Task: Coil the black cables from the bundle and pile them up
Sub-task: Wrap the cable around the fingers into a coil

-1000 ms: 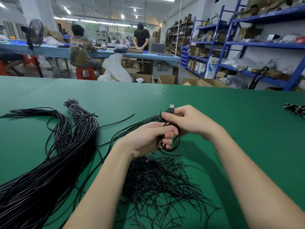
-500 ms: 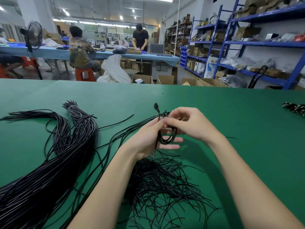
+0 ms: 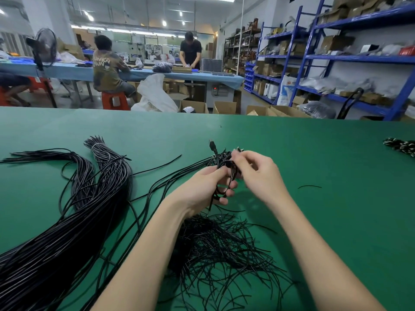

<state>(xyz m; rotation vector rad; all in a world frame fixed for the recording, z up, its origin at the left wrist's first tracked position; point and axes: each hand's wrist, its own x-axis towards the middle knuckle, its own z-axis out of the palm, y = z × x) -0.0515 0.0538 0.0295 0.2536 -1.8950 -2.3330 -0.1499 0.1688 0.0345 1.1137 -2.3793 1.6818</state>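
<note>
Black cable coil (image 3: 225, 176): a small loop held above the green worktop (image 3: 314, 198), a little past its middle, between the two hands.
Left hand (image 3: 202, 187): holds the coil, its fingers (image 3: 226, 194) curled through and round the lower part of the loop.
Right hand (image 3: 260, 173): its fingers (image 3: 239, 157) pinch at the top of the coil, seemingly on the loose end; blur hides exactly what they grip.
Plug end (image 3: 213, 145): sticks up just beyond the coil, free of both hands.
Bundle (image 3: 67, 221): a thick sheaf of straight black cables on the left, from the near edge toward the far side, with a few strands trailing right toward the hands.
Thin ties (image 3: 215, 250): a loose tangle on the worktop just beneath the forearms.
Step in hand: probably closing off the coil by winding or tucking the end.
Doing it well: the left hand should keep the loops stacked flat and even while the right draws the end snug, not so tight that the loop buckles; the plug is best kept outside the turns.
Risk: slackening the left grip would let the coil spring open.
</note>
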